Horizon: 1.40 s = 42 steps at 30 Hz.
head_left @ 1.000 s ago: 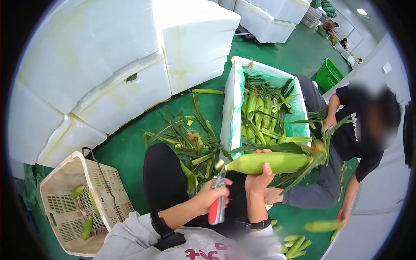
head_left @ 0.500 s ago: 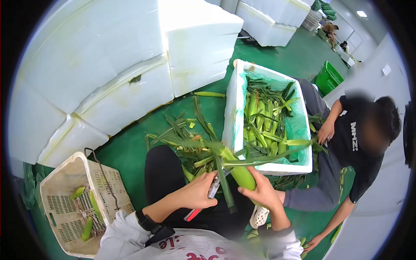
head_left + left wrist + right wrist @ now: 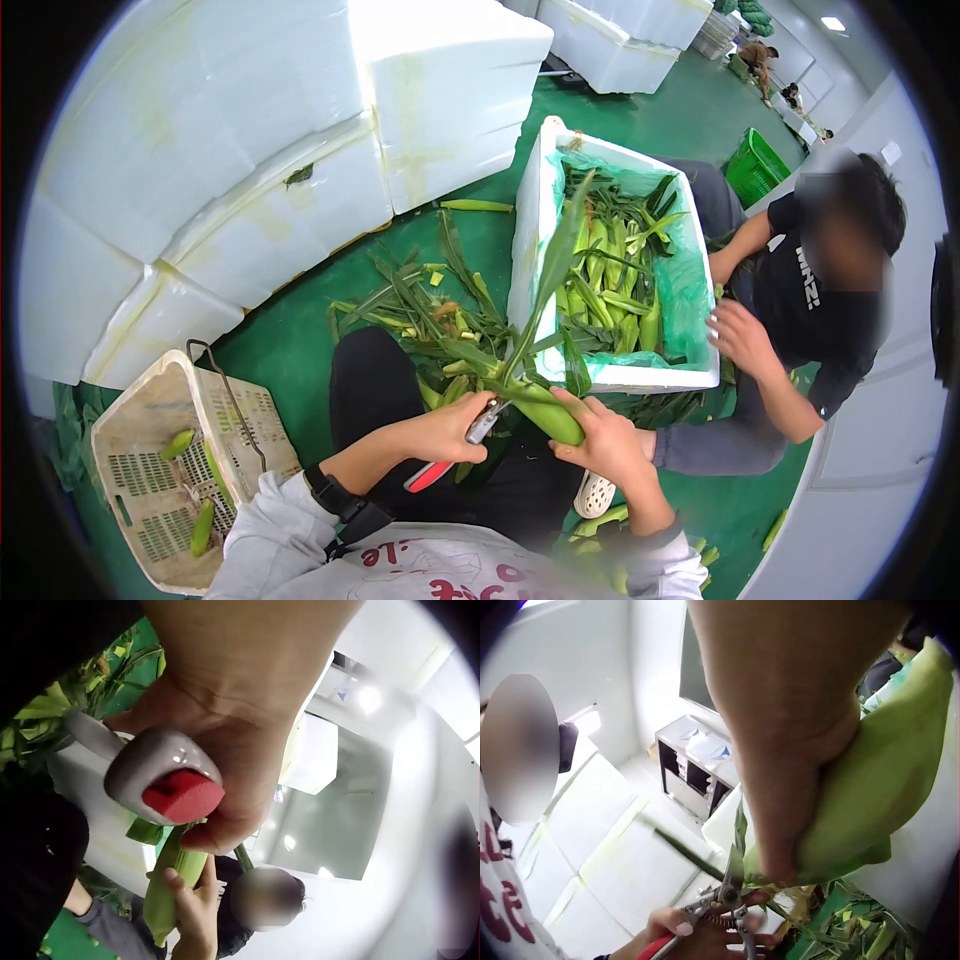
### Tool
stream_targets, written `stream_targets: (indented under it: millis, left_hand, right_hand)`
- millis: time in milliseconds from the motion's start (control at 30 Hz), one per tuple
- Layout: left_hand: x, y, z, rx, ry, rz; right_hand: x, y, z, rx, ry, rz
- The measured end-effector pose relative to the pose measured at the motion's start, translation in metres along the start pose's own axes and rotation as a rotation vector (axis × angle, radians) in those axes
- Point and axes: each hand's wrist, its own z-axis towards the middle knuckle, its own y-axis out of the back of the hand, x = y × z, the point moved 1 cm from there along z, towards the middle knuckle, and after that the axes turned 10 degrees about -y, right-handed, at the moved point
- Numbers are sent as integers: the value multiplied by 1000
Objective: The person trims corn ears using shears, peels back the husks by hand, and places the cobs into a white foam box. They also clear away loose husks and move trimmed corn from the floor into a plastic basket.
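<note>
Left hand (image 3: 440,435): fingers wrapped round the red-handled pruners (image 3: 730,895), blades by the ear's stem end; can't tell if they touch it. Right hand (image 3: 605,440): grasping the corn ear (image 3: 889,769), thumb on one side, fingers on the other. Ear is in front of the torso, tilted, stem end toward 10 o'clock, one long leaf rising toward 12.

Clock from the ear, head view: pruners at 9, just beside. White foam box (image 3: 665,378) at 1, near, lined with green film, holding ears and leaves. Leaf trimmings (image 3: 430,315) on green floor at 10–11. Beige crate (image 3: 270,425) at 8–9, well apart, a few ears inside. Second person (image 3: 840,350) at 2, one hand near the foam box's rim.
</note>
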Motion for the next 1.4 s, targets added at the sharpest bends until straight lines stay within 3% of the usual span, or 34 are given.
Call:
stream_targets:
  millis: [33,167,267,300,333,367,400,467,567,667,700,733,800,900,933,1000,1067,1100,1133,1200,1233,1267,1400]
  left_hand:
    - [5,-5,0,-60,-19,-58]
    - [-9,-15,-2,-187,6,13]
    - [20,-9,-4,-433,37,240]
    - [32,-2,-6,-454,100,229]
    - [30,4,-8,-363,259,8]
    - [43,-4,-11,-356,191,-231]
    - [55,-18,-14,-340,125,-470]
    - [40,-28,-16,-132,26,-484]
    - [21,-48,-10,-65,-62,-301]
    - [9,-51,10,-289,-217,-149]
    - [2,-44,17,-302,-153,-260]
    - [-5,-36,21,-435,-190,-172]
    - [-10,-24,28,-409,-154,7]
    - [-5,-2,27,-656,-100,-66]
    - [8,7,26,-659,16,-111]
    - [30,8,22,-619,66,-269]
    - [36,-2,13,-461,165,-397]
    - [30,-13,7,-410,120,-640]
    - [24,-29,3,-388,-29,-711]
    - [7,-51,3,-407,-284,-535]
    - [-4,-51,4,-443,-229,-358]
    - [-15,-47,5,-478,-176,-181]
    - [-16,-37,4,-561,-100,345]
  right_hand:
    - [-5,-5,3,-86,130,-7]
    - [-1,7,3,-76,104,15]
    - [-9,3,2,25,118,223]
    - [-17,-8,4,58,92,559]
    - [-27,-25,6,88,63,894]
    - [-36,-39,7,248,-113,1268]
    - [-25,-33,7,423,-124,1664]
    - [-17,-42,14,428,-111,1859]
    - [-6,-56,12,202,-319,1629]
    - [4,-63,9,-9,-85,930]
    - [10,-63,7,-5,-84,905]
    - [12,-61,5,15,-71,944]
    - [10,-57,1,53,-51,1020]
    - [3,-50,-6,45,117,986]
    - [2,-48,-7,35,178,983]
    - [-6,-58,-5,-36,216,1054]
    - [-7,-64,-1,-152,234,1070]
    - [-10,-73,5,-177,235,1171]
    - [-2,-71,7,-178,219,1257]
    - [20,-66,9,-171,178,1426]
    - [29,-69,16,-330,172,1276]
    - [28,-54,21,-443,306,815]
    - [42,-19,15,-659,240,572]
